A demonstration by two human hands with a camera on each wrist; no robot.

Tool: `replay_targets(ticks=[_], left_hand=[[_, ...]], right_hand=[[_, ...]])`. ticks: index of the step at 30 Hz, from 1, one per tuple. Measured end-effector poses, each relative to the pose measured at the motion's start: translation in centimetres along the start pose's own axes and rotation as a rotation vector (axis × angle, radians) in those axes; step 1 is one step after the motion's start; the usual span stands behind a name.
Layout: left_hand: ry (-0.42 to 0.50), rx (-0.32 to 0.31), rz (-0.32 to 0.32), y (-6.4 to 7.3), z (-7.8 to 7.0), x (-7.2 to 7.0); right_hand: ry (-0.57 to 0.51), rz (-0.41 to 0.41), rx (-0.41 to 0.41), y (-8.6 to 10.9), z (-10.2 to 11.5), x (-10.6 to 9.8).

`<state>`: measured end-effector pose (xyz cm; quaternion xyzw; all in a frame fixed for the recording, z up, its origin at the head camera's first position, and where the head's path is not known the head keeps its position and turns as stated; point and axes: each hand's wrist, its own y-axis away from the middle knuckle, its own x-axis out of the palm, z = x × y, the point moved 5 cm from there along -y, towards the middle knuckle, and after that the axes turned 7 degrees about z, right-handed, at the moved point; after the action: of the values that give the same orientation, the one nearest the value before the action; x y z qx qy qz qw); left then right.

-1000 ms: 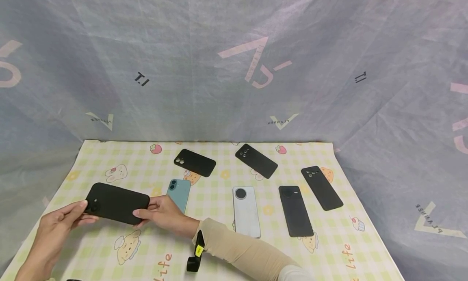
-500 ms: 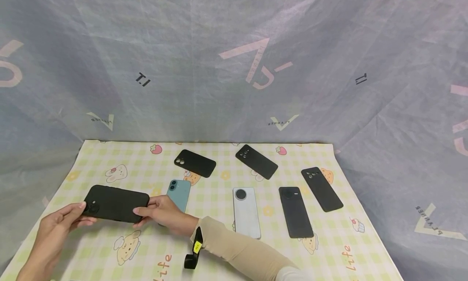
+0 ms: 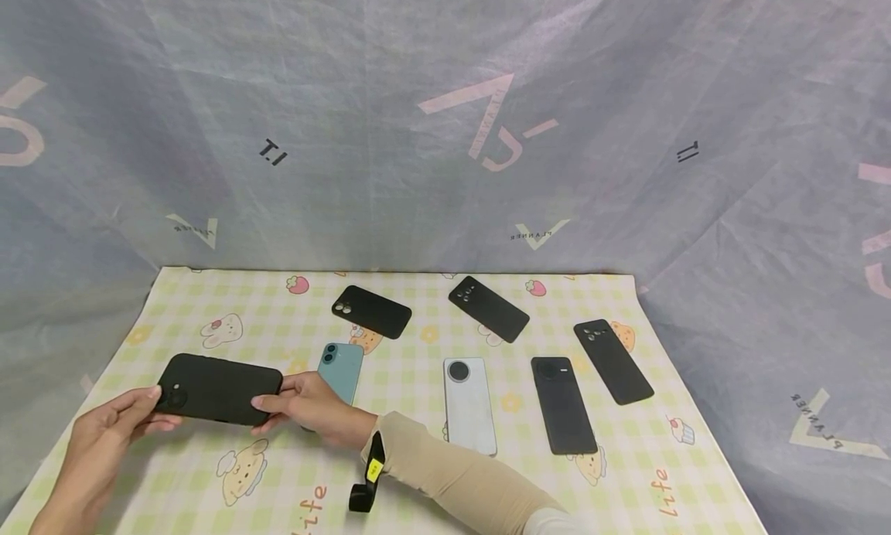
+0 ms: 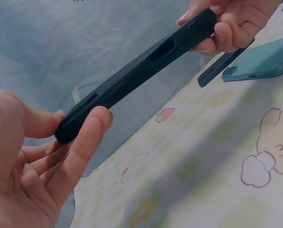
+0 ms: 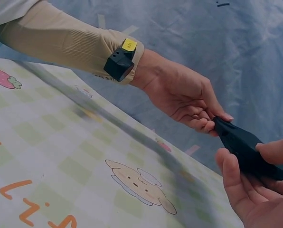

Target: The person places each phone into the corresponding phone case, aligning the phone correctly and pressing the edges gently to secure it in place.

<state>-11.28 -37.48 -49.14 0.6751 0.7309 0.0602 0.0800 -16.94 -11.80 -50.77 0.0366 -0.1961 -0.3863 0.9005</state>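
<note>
Both hands hold a phone in a black case [image 3: 223, 390] above the cloth at the left. Its dark camera area lies toward the left end. My left hand [image 3: 111, 423] pinches that end between thumb and fingers; my right hand [image 3: 313, 405] pinches the other end. In the left wrist view, the case [image 4: 136, 76] is seen edge-on and slanted, with cutouts along its side, between the left hand [image 4: 32, 166] and the right hand [image 4: 236, 23]. From the right wrist, the right hand [image 5: 262, 190] partly covers the case [image 5: 246, 147].
A teal phone [image 3: 343, 373] lies beside the right hand, partly hidden by it. Farther right lie a white phone [image 3: 470, 411] and a dark phone [image 3: 565, 411]. Black phone cases [image 3: 372, 311] [image 3: 489, 309] [image 3: 614, 362] lie behind them on the checked tablecloth [image 3: 411, 388]. A grey curtain [image 3: 390, 172] hangs behind.
Both hands have shifted slightly left with the cased phone, which has turned and tilted a little. The things lying on the cloth have stayed in place.
</note>
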Motion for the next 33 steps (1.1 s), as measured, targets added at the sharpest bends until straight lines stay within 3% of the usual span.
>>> replay_targets(ticks=[16, 27, 30, 33], left_hand=[[0.043, 0.042, -0.001, 0.08, -0.22, 0.41], [0.045, 0.089, 0.016, 0.12, -0.51, 0.38], [0.046, 0.096, 0.016, 0.07, -0.57, 0.36], [0.044, 0.096, 0.012, 0.03, -0.59, 0.38]], right_hand=[[-0.052, 0.025, -0.006, 0.10, 0.15, -0.08], [0.007, 0.166, 0.058, 0.37, 0.29, -0.29], [0.027, 0.204, 0.047, 0.40, 0.33, -0.33], [0.034, 0.193, 0.027, 0.41, 0.35, -0.37]])
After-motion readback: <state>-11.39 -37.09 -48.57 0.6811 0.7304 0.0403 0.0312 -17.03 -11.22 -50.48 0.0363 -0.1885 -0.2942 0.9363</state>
